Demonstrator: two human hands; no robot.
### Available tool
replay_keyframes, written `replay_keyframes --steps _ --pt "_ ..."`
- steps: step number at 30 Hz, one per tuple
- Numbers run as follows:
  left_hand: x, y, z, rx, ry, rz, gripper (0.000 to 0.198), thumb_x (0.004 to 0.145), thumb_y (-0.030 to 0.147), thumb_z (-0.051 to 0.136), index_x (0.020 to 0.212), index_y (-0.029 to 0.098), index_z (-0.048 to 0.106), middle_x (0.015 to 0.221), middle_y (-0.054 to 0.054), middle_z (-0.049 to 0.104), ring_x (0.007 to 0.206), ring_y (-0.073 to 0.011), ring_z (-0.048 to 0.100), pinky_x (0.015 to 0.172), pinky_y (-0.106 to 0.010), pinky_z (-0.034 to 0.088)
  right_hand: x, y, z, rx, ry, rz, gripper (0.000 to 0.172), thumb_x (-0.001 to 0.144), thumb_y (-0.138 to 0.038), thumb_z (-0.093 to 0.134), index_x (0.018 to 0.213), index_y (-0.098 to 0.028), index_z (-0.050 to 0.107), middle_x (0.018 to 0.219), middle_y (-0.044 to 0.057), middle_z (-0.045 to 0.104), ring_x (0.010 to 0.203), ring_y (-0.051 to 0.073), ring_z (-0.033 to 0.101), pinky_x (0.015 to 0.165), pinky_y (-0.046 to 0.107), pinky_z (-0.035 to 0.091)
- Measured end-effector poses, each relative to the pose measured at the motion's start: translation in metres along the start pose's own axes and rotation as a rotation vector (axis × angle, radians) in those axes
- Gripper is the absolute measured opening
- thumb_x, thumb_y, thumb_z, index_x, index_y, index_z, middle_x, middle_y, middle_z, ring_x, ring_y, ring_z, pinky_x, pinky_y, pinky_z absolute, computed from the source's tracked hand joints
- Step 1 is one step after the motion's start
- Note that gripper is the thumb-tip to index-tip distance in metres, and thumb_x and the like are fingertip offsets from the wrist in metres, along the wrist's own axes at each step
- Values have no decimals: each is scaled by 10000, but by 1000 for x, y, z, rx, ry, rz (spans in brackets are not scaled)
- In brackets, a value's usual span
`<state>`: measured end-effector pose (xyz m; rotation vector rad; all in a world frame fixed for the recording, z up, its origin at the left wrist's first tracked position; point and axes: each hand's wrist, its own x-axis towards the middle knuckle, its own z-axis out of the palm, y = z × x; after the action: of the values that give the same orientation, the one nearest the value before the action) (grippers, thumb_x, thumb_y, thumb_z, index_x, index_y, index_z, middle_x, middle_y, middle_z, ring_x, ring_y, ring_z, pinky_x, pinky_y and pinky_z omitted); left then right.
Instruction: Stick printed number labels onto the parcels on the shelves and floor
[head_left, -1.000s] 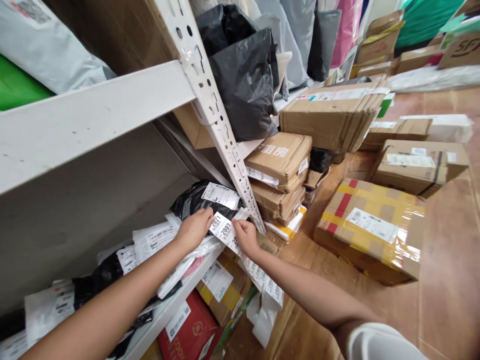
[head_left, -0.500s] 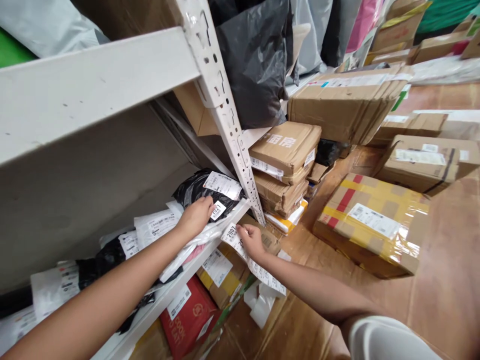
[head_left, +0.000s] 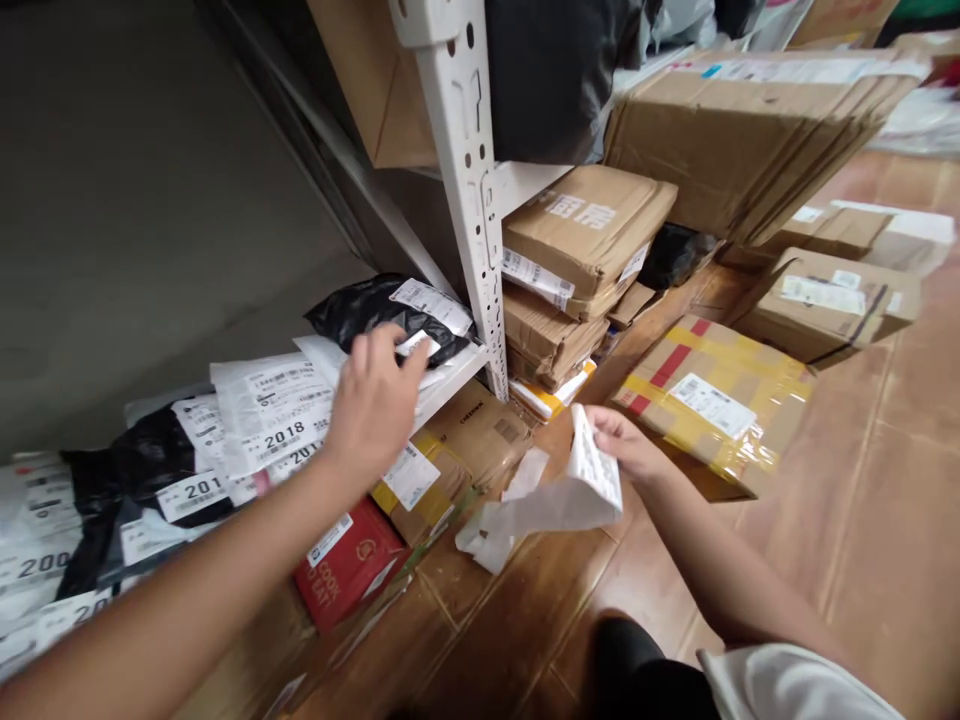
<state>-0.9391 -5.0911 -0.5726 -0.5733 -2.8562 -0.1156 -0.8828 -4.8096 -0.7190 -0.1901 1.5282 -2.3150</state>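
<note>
My left hand (head_left: 379, 390) is over the front of a black plastic parcel (head_left: 349, 303) on the lower shelf. Its thumb stands apart from its curved fingers, beside a small white number label (head_left: 418, 345) on that parcel. I cannot tell whether the fingertips press on the plastic. My right hand (head_left: 626, 445), out over the floor, pinches a strip of white labels (head_left: 596, 475). The strip folds over at the hand and its pale backing trails to the left. White and black parcels (head_left: 274, 400) with numbered labels, one reading 2018, lie left of the black parcel.
A white perforated shelf post (head_left: 472, 200) rises beyond the black parcel. Stacked cartons (head_left: 585, 230) stand right of it. A yellow-taped box (head_left: 712, 400) sits on the wooden floor (head_left: 862, 480). Below the shelf are a red box (head_left: 349, 565) and brown cartons (head_left: 487, 430).
My right hand has moved right, away from the shelf, with the label strip. My left hand has shifted its fingers at the black parcel's number label. The view has tilted downward.
</note>
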Motion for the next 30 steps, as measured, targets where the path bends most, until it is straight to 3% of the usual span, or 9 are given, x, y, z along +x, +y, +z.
replay_keyframes --steps 2,4,6,8,12,15,19,23,30 --pt "-44 36 14 -417 -109 71 533 947 376 449 1452 219 378 1397 -144 439 1246 -316 469 1038 -453 424 -19 14 15 -93 -22 43 365 755 -524 732 782 -206 556 679 17 636 521 116 544 472 227 387" --pt "-88 70 43 -875 -313 -22 736 869 457 597 1502 278 266 1451 -117 452 1257 -296 498 1029 -396 456 -33 42 34 -167 64 22 300 854 -500 633 874 -216 536 735 17 625 581 125 548 514 241 415" --pt "-122 93 83 -1240 -278 -361 584 886 443 573 1410 268 382 1343 -114 567 1151 -260 592 938 -355 511 -42 74 46 -211 103 -20 284 899 -483 571 823 -218 502 703 -9 568 584 113 504 531 237 403" --pt "-143 104 124 -1407 -234 -675 469 859 439 606 1262 223 500 1157 -111 671 1001 -246 659 822 -330 541 -51 98 46 -268 13 -13 299 893 -453 589 750 -204 505 690 -13 551 605 111 501 561 238 410" --pt "-161 104 184 -1376 -350 -800 288 772 445 682 849 170 647 750 -46 691 684 -187 633 620 -267 493 -65 121 28 -390 0 34 287 779 -395 746 955 -187 656 875 38 661 790 160 605 666 256 471" --pt "-170 105 207 -1297 -378 -763 299 774 455 672 699 167 650 604 -7 623 575 -149 560 545 -241 427 -69 139 17 -292 101 116 290 771 -427 748 887 -166 698 781 30 679 682 133 598 621 249 461" --pt "-185 111 230 -1474 -455 -791 323 783 447 678 903 149 711 748 -42 713 681 -179 629 637 -261 487 -68 168 9 -106 251 190 373 734 -497 755 833 -145 683 672 1 642 538 94 535 528 237 443" --pt "-196 112 250 -1534 -469 -824 408 778 458 694 1040 145 710 862 -63 750 750 -193 662 689 -271 507 -67 176 2 -167 238 164 388 721 -482 768 910 -149 699 734 17 655 604 104 552 525 222 449" --pt "-203 105 278 -1379 -401 -919 421 729 565 707 770 146 703 597 -6 657 548 -141 573 525 -230 419 -60 198 3 -323 215 164 385 711 -525 754 784 -150 704 731 43 680 650 140 590 544 244 485"
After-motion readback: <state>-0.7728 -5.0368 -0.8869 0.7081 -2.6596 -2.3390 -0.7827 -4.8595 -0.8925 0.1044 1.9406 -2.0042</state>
